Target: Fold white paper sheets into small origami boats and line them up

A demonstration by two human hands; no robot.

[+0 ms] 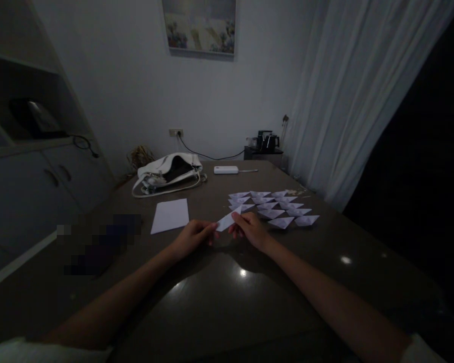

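Note:
A small piece of folded white paper [227, 221] is held between my two hands, tilted up to the right above the dark table. My left hand [196, 233] pinches its lower left end. At the upper right end, my right hand [252, 229] grips it with the thumb on top. Just beyond my right hand stand several folded paper boats [282, 222] in rows. To the left of my left hand lies a stack of white paper sheets [170, 216].
A white handbag [168, 174] lies at the back left of the table [212, 302]. Near the far edge is a white power bank [226, 170] with a short cable. A blurred dark patch [106, 244] covers the left side. A curtain [336, 91] hangs at the right.

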